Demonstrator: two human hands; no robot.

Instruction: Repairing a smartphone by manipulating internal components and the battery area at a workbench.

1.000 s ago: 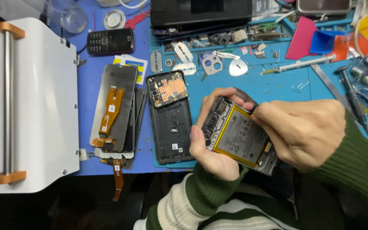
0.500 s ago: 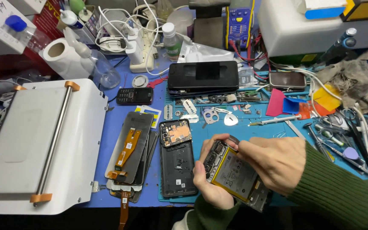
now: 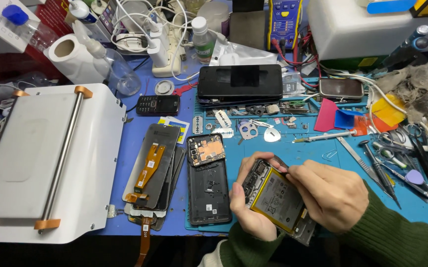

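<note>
A white machine [image 3: 36, 163] with a steel roller bar filled the nine o'clock side of the blue mat [image 3: 293, 153]. Right of it lay stacked phone screens [image 3: 154, 173], then an empty phone back shell [image 3: 208, 180]. At six o'clock the left hand [image 3: 247, 212] gripped an opened phone [image 3: 276, 200], its yellow-edged battery facing up, fingers curled round the edge. The right hand [image 3: 330, 195] pinched a thin dark tool [image 3: 279, 161] against the phone's top. Screwdrivers [image 3: 387, 173] lay at three o'clock.
</note>
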